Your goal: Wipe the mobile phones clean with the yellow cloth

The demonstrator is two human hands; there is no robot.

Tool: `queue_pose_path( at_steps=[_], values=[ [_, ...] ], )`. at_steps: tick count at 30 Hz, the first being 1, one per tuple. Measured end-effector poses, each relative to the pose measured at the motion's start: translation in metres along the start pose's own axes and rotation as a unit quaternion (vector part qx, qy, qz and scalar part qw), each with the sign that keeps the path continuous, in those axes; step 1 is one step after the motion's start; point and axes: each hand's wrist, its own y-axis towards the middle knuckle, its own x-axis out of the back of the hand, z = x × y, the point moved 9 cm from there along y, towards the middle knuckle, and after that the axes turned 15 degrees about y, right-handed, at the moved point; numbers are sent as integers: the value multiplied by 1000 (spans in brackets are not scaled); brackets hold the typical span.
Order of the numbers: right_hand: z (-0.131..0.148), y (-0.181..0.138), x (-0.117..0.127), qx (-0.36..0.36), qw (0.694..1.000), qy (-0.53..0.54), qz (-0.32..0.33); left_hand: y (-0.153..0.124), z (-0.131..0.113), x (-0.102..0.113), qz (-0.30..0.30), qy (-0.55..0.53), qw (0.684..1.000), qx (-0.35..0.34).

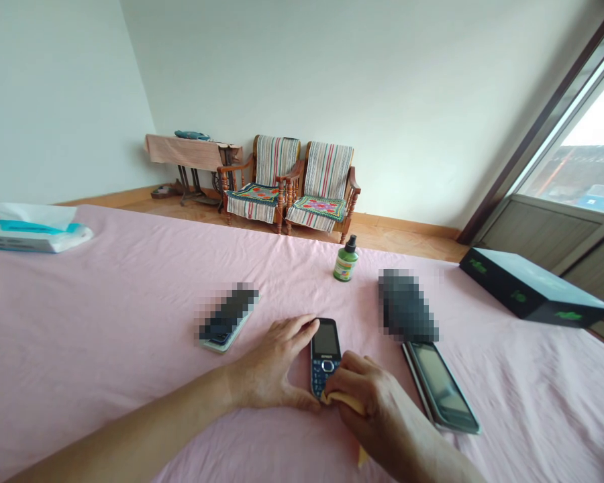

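A dark blue keypad phone (327,340) lies face up on the pink cloth (145,376), its small screen toward the far side. My left hand (276,362) grips it from the left, fingertips at its top corner and thumb by its lower end. Bunched in my right hand (372,396) is a yellow cloth (349,400), pressed on the lower keypad. Those fingers hide part of the keys. Left of my hands rests a smartphone (226,322), partly pixelated. To the right, touchscreen phones (445,386) lie beside a pixelated dark object (407,308).
A green spray bottle (345,260) stands beyond the keypad phone. At the far left is a tissue pack (35,235), and at the right a black box (528,285). Two wooden chairs (319,181) and a draped table (186,151) stand by the wall.
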Motion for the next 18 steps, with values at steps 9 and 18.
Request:
queue_pose_path(
  at_steps=[9, 18],
  values=[
    [5, 3, 5, -3, 1000, -24, 1, 0, 0, 1, -6, -13, 1000, 1],
    [0, 5, 3, 0, 1000, 4, -14, 0, 0, 0, -5, -7, 1000, 3]
  ],
)
